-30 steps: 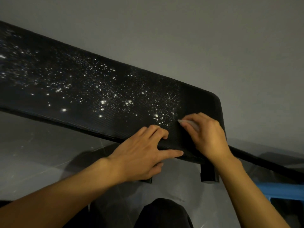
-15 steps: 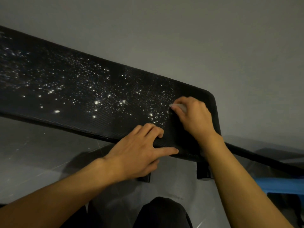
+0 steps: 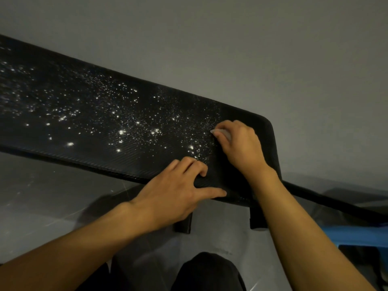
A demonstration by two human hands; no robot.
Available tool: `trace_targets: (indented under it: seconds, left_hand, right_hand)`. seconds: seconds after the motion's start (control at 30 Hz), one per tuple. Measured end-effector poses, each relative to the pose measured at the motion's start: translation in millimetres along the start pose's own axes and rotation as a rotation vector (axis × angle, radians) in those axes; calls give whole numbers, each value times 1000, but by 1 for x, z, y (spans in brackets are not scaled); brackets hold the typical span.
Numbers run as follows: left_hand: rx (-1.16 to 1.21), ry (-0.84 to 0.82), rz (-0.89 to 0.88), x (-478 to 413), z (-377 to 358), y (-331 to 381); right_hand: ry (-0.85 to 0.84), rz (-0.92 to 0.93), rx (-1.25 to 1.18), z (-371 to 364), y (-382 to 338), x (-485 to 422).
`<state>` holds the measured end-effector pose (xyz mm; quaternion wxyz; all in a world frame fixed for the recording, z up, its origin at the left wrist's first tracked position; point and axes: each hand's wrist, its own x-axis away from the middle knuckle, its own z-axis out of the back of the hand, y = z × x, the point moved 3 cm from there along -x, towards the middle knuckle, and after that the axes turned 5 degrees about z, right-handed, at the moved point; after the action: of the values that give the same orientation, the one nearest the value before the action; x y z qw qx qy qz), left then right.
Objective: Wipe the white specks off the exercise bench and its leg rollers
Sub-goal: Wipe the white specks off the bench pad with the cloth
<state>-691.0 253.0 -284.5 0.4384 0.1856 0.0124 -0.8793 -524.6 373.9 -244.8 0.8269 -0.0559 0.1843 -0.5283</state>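
The exercise bench (image 3: pixel 63 141) runs slantwise across the view, from far left down to a rounded end at the right. Its black cover has a fine woven texture. White specks (image 3: pixel 155 131) lie thick over most of the top, while the strip at the rounded end looks nearly free of them. The leg rollers are not in view.

The right hand (image 3: pixel 239 145) sits at the border between speckled and clean cover. Its fingers are clenched on a small pale wipe (image 3: pixel 224 133), perhaps a folded cloth or tissue; too little of it shows to be sure. The left hand (image 3: pixel 174 196) grips the near edge just beside it, with fingers (image 3: pixel 195 164) bent onto the top and the thumb laid along the rim.

I judge the bench heavy and stiff in its frame, with padding that gives a little under pressure. It wants steadying rather than lifting, and the near edge is a good place to hold it. The textured cover may trap specks in its grooves, so firm overlapping strokes seem wiser than light ones. The wipe is light and soft and needs pinching tightly.

Under the pad are two dark brackets (image 3: pixel 183 225) and a black frame rail (image 3: pixel 336 204) leading right. A blue object (image 3: pixel 361 234) stands on the grey floor (image 3: pixel 42 196).
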Motion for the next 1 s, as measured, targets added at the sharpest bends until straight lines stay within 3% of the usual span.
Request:
trace_targets:
  seconds: [0.23,0.43,0.67,0.9,1.0]
  left_hand:
    - [86,-3,43,-2,2,-4]
    - [94,5,64,-3,1,-2]
    - [88,-5,71,-2,3,-2]
    - [89,-2,78,-4,0,-2]
    - [93,0,75,-2,1,-2]
  right_hand:
    - [-24,104,-48,6,-3,46]
    - [12,-13,8,-2,5,-12]
    - [-79,134,-77,6,0,41]
    - [28,-53,5,-3,10,-22]
    - [17,58,-52,0,1,8]
